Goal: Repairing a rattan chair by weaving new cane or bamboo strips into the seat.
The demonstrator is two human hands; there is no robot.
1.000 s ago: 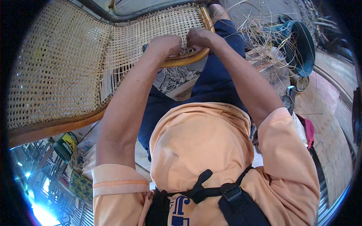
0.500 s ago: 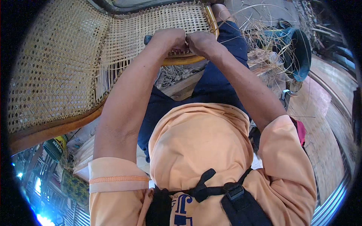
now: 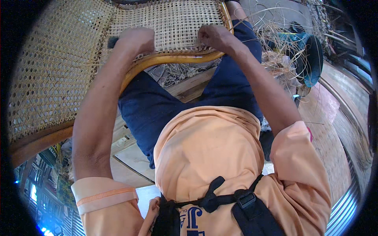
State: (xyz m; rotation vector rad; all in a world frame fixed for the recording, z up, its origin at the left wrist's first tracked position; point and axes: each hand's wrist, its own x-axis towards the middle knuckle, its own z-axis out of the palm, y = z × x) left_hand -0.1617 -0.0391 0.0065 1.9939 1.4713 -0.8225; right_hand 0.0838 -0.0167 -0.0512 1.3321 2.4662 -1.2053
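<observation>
My left hand (image 3: 138, 40) is closed, slightly blurred, over the woven cane seat (image 3: 173, 23) near its front edge. The dark rounded end of a tool handle (image 3: 113, 42) sticks out on its outer side; the rest of that tool is hidden in the hand. At the seat's front right corner, my right hand (image 3: 214, 37) has its fingers curled in against the weave. Whatever they pinch is too small to make out. A curved, varnished wooden frame (image 3: 177, 59) runs along the front of the seat, just below both hands.
A woven cane back panel (image 3: 51, 67) rises at the left. Loose cane strands (image 3: 275, 37) tangle at the right, beside a toppled teal bucket (image 3: 313, 59). Wooden boards (image 3: 327, 118) lie on the right. Cane scraps (image 3: 173, 74) are heaped beneath the seat.
My hands were together at the front of the seat and are now apart. The left hand has moved well to the left with the dark handle; the right has shifted slightly right.
</observation>
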